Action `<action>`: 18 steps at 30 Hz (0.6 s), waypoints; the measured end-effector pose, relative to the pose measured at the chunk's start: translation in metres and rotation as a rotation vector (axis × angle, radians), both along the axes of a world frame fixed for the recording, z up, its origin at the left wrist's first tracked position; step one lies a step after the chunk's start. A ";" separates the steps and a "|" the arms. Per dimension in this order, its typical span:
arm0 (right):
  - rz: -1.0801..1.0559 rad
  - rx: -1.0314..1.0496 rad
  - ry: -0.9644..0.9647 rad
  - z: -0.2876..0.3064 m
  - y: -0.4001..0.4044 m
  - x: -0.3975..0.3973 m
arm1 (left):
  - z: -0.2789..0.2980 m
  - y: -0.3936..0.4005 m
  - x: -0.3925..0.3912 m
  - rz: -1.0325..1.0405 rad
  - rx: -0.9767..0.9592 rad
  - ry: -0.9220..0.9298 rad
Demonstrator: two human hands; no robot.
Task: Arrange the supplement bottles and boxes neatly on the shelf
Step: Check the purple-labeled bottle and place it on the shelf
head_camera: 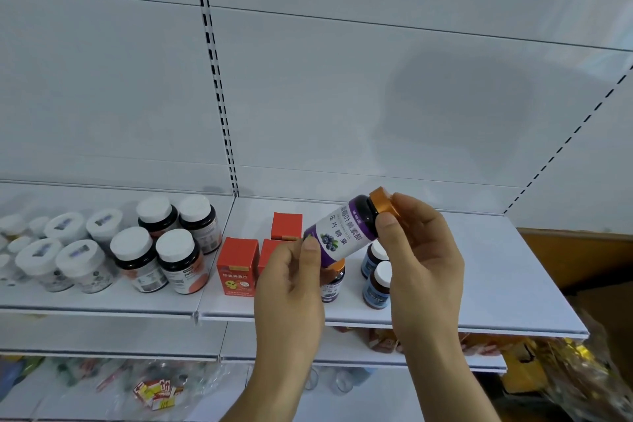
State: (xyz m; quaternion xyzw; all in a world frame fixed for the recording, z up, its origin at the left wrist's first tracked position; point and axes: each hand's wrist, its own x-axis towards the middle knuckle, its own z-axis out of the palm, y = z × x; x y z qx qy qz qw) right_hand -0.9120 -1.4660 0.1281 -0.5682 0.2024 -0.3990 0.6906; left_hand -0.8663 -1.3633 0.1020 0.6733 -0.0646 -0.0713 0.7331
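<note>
Both hands hold one purple-label bottle (342,233) tilted in mid-air at centre frame, above the shelf (496,284).

I see my left hand (291,288) pinching the bottle's base and my right hand (421,250) gripping its orange cap (382,200) end, which points to the upper right. Below it on the shelf stand a matching orange-capped bottle (334,281), two blue-label bottles (376,284), and red boxes (238,265) just left of centre. Dark white-lidded bottles (161,250) and white jars (65,260) fill the left of the frame.
</note>
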 end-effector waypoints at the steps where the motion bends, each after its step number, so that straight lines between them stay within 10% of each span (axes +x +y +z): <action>1: 0.005 0.008 -0.024 0.000 0.001 0.000 | -0.001 0.000 0.002 -0.007 0.001 0.033; 10: -0.052 -0.319 -0.052 -0.008 0.009 -0.001 | 0.005 -0.003 0.008 -0.165 -0.157 0.462; 18: -0.071 -0.415 -0.046 -0.008 0.010 -0.003 | 0.002 -0.002 0.008 -0.198 -0.256 0.484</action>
